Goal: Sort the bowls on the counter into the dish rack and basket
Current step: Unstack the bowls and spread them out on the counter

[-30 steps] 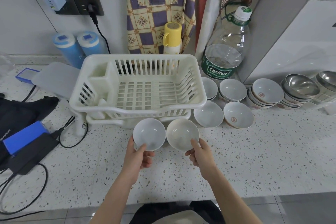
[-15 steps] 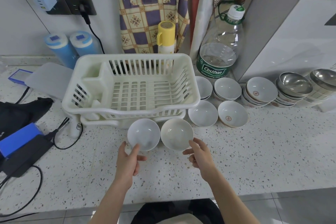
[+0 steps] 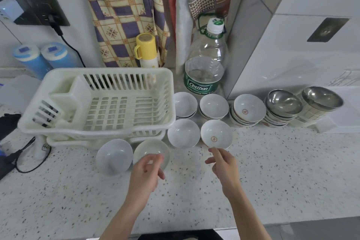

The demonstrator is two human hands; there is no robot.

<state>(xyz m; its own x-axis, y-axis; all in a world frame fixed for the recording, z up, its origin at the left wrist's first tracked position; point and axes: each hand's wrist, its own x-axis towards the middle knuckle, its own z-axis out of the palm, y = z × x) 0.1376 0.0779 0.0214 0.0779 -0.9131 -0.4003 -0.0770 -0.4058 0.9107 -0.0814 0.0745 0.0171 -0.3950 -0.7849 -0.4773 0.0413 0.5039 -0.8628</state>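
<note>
Speckled bench (image 3: 272, 181), seen from the head camera. White slatted dish rack (image 3: 97, 103) sits at about 10 o'clock from frame centre, on its drip tray; nothing in its main bay. Cutlery compartment on its left side.

Bowls on bench:
- Grey-white bowl (image 3: 114, 156) just in front of the rack, at 7 o'clock from the rack's centre.
- Cream bowl (image 3: 150, 151) touching or just beside it, to its right.
- Plain white bowl (image 3: 183, 133) at the rack's near right corner.
- Bowl with red emblem (image 3: 216, 134) just right of that one.
- Back row along the wall, left to right: two short white stacks (image 3: 185, 104) (image 3: 213, 106), an emblem-marked stack (image 3: 249, 110), then two stacks topped with steel bowls (image 3: 284, 102) (image 3: 321, 99).

Left hand (image 3: 145, 173): raised over the near edge of the cream bowl, fingers loosely curled, blurred; nothing gripped. Whether a fingertip touches the rim, cannot tell.

Right hand (image 3: 224, 163): at 6 o'clock from the red-emblem bowl, fingers relaxed and partly spread, fingertips just short of its near rim. Holds nothing.

Behind the rack, toward 12 o'clock: yellow-capped flask (image 3: 146, 50), large clear water bottle (image 3: 206, 64) with green label, hanging checked cloth (image 3: 124, 11). At 10–11 o'clock: two blue canisters (image 3: 41, 58), wall socket (image 3: 39, 13) with plugged black cable. Far left edge at 9 o'clock: dark gear and coiled cables (image 3: 23, 160), partly cut off.
</note>
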